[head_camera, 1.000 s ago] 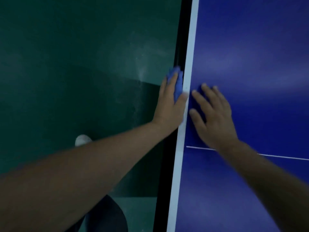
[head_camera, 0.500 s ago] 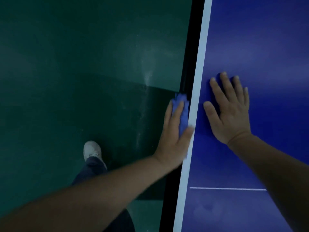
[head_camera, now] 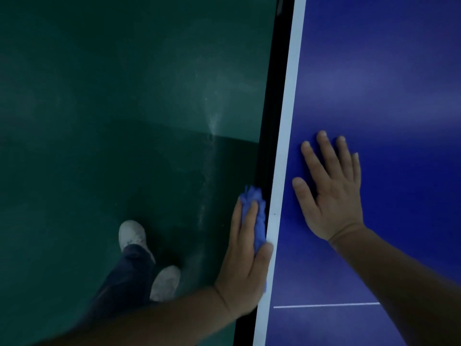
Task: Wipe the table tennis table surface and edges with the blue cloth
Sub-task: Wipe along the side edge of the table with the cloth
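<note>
Table: we see a blue top (head_camera: pixel 399 96) with a white stripe (head_camera: pixel 287 121) along its side and a black edge (head_camera: pixel 269 121) below that.
On the top: our right hand (head_camera: pixel 331 193) lies flat, fingers spread, thumb nearest the stripe.
Thin white line (head_camera: pixel 324 305): crosses the top behind the right wrist.
On the edge: our left hand (head_camera: pixel 244 260) presses a blue cloth (head_camera: pixel 257 218) against it with straight fingers; the cloth pokes out past the fingertips.
Floor (head_camera: pixel 99 96): dark green, with two white shoes (head_camera: pixel 132 236) left of the left fingers.
</note>
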Available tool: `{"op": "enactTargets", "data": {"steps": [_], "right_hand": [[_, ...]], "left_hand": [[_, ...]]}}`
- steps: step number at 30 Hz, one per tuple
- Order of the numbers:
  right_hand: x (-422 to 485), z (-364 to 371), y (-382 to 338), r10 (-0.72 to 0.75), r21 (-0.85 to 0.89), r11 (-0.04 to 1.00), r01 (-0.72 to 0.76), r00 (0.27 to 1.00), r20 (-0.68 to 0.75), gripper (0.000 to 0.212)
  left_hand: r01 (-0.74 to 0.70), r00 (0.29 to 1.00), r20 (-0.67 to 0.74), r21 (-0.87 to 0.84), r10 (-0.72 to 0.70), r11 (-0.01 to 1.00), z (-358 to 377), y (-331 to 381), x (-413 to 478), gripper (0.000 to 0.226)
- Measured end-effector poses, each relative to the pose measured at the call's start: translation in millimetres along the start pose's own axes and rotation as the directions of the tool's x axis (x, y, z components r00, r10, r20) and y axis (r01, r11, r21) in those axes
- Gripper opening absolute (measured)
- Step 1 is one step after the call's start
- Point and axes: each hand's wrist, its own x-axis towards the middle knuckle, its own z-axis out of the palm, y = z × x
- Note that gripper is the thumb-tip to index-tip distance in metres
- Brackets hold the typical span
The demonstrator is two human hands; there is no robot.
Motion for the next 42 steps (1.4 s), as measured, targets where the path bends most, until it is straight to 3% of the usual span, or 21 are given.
{"op": "enactTargets", "data": {"steps": [4,7,10,13,16,21,25,28,31,34,37,42], "right_hand": [[0,0,-1,0.007,0.001,1.0,-0.007,1.0,0.003,0.064],[-1,-1,-2,0.011,-0.005,1.0,-0.011,1.0,0.012,0.064],[-2,-1,-2,0.01,-0.001,1.0,-0.01,1.0,0.006,0.063],[-1,1,-1,0.002,0.001,1.0,-0.002,1.0,-0.014,0.062],[-1,2,0,-0.005,0.009,1.0,0.005,1.0,-0.023,0.062],[-1,1,0,-0.002,0.005,1.0,0.002,1.0,-0.005,0.062],[-2,-1,-1,0.008,0.0,1.0,-0.008,1.0,0.008,0.063],[-2,-1,-1,0.01,0.004,1.0,-0.01,1.0,0.002,0.063],[-1,1,0,0.002,0.003,1.0,-0.002,1.0,-0.018,0.063],[-1,2,1,0.005,0.014,1.0,-0.005,1.0,-0.03,0.063],[-1,1,0,0.008,0.0,1.0,-0.008,1.0,-0.019,0.063],[-2,1,1,0.024,-0.009,1.0,-0.024,1.0,0.002,0.062]], "left_hand": [[-0.092,0.993,-0.059,0.102,0.099,0.99,-10,26,122,0.061],[-0.057,0.985,-0.161,0.031,0.061,0.998,-14,48,197,0.058],[-0.07,0.985,-0.155,0.017,0.072,0.997,-10,45,169,0.06],[-0.129,0.989,-0.06,0.063,0.133,0.99,-4,18,63,0.067],[-0.019,0.998,-0.055,0.066,0.023,0.998,3,10,5,0.069],[-0.114,0.99,-0.071,0.117,0.123,0.987,-6,32,112,0.065],[-0.051,0.984,-0.171,0.013,0.052,0.999,-13,57,208,0.059],[-0.063,0.985,-0.161,0.015,0.065,0.998,-10,58,185,0.056],[-0.133,0.986,-0.082,0.106,0.142,0.985,-6,31,95,0.061],[-0.048,0.996,-0.067,0.094,0.055,0.994,-1,19,26,0.065],[-0.039,0.998,-0.042,0.094,0.044,0.995,-3,25,47,0.067],[-0.059,0.996,-0.056,0.092,0.065,0.994,-14,46,165,0.064]]}}
